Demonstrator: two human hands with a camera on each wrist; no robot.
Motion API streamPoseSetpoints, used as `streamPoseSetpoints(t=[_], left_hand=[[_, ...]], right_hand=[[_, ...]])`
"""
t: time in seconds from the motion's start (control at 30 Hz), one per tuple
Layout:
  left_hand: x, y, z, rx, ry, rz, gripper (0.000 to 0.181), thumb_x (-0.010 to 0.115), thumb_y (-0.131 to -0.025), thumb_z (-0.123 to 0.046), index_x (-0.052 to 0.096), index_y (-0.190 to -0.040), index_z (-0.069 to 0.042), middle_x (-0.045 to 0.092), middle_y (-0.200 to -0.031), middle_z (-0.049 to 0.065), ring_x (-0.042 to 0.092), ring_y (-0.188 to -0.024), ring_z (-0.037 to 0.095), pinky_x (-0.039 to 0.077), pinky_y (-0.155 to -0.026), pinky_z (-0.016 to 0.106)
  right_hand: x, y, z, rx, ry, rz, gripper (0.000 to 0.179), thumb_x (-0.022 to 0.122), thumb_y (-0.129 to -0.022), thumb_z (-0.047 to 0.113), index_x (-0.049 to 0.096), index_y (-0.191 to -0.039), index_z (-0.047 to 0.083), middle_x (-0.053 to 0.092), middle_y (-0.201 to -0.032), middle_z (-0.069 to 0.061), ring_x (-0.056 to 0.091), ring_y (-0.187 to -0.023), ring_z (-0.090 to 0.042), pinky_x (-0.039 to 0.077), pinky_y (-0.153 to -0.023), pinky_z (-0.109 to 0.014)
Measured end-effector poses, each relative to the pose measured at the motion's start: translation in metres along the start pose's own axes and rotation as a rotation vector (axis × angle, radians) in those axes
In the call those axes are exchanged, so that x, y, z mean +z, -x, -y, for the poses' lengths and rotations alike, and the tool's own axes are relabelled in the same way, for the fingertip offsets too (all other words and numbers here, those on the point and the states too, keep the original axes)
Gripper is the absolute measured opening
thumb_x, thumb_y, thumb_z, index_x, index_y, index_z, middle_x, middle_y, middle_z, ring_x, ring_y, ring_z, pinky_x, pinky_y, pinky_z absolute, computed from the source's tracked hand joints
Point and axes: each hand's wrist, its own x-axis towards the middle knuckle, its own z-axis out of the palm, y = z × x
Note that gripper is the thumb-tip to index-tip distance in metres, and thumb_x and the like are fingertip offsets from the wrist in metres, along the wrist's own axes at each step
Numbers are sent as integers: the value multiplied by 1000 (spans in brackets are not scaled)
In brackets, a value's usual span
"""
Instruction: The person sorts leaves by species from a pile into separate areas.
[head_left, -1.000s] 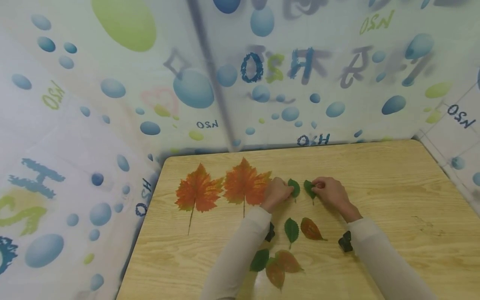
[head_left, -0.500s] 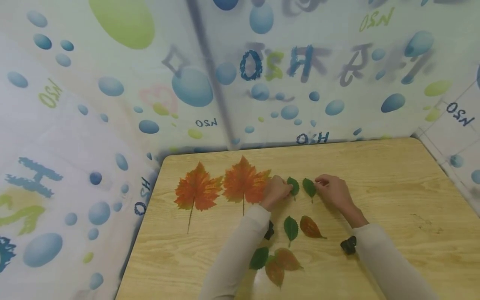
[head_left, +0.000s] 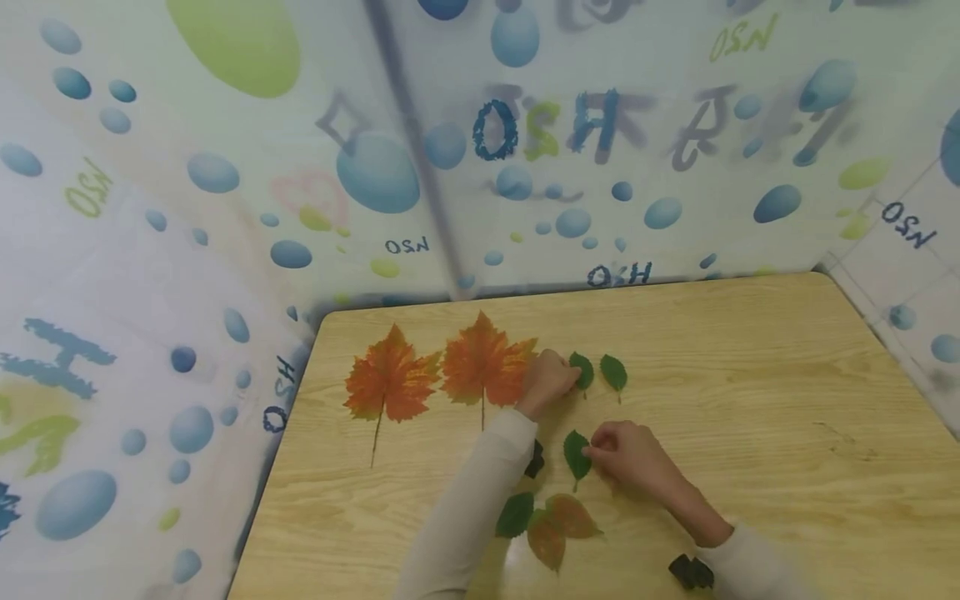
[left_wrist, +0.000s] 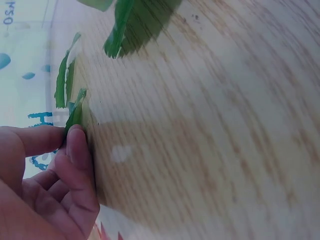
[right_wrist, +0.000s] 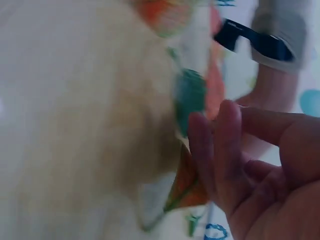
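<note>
In the head view, my left hand (head_left: 550,383) pinches the edge of a green leaf (head_left: 582,369) that stays on the table; the left wrist view shows this leaf (left_wrist: 75,114) between thumb and finger. A second green leaf (head_left: 613,374) lies just to its right. My right hand (head_left: 637,462) hovers low beside another green leaf (head_left: 576,455), fingertips at its right edge, fingers fairly straight. A red-brown leaf (right_wrist: 189,182) lies behind the right fingers in the right wrist view, hidden by the hand in the head view. I see nothing clearly held there.
Two orange maple-like leaves (head_left: 390,375) with stems lie at the table's left. Nearer me are a green leaf (head_left: 515,514) and two reddish leaves (head_left: 547,537). The wooden table (head_left: 750,358) meets a patterned wall (head_left: 675,150) at the back.
My right hand has let go of the upper right green leaf and moved down toward me, now covering the red-brown leaf. My left hand keeps its place at the other green leaf.
</note>
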Motion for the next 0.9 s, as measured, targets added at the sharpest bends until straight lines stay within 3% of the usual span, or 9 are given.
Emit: streamPoseSetpoints(t=[0.2,0.43,0.67,0.9], left_hand=[[0,0,2,-8,14,10,52,64,-89,-18,38,-44,-17,36,-41,-6,28,-39,8,21,-38,24],[0,1,1,-5,-9,2,53,65,-90,-19,38,-44,-18,35,-40,-6,27,-39,8,21,-38,24],[1,2,0,9,-34,-5,54,65,-90,-21,38,-43,-19,36,-39,-7,28,-38,8,21,-37,23],[1,2,-1,19,-31,-6,55,66,-90,-21,39,-43,-19,38,-39,-7,29,-37,7,22,-37,22]], right_hand=[[22,2,-7,47,165,-96,32,79,-83,29,68,-98,3,60,-70,3,51,-57,-10,45,-52,-26],[28,3,-5,24,296,-142,34,82,-80,27,65,-97,3,60,-73,1,53,-58,-10,43,-47,-26],[28,1,-3,30,269,-145,38,81,-82,28,66,-104,1,66,-87,-5,62,-69,-15,51,-54,-32],[32,-3,-2,51,276,-163,40,82,-80,31,66,-103,3,65,-86,-2,62,-71,-15,51,-55,-32]])
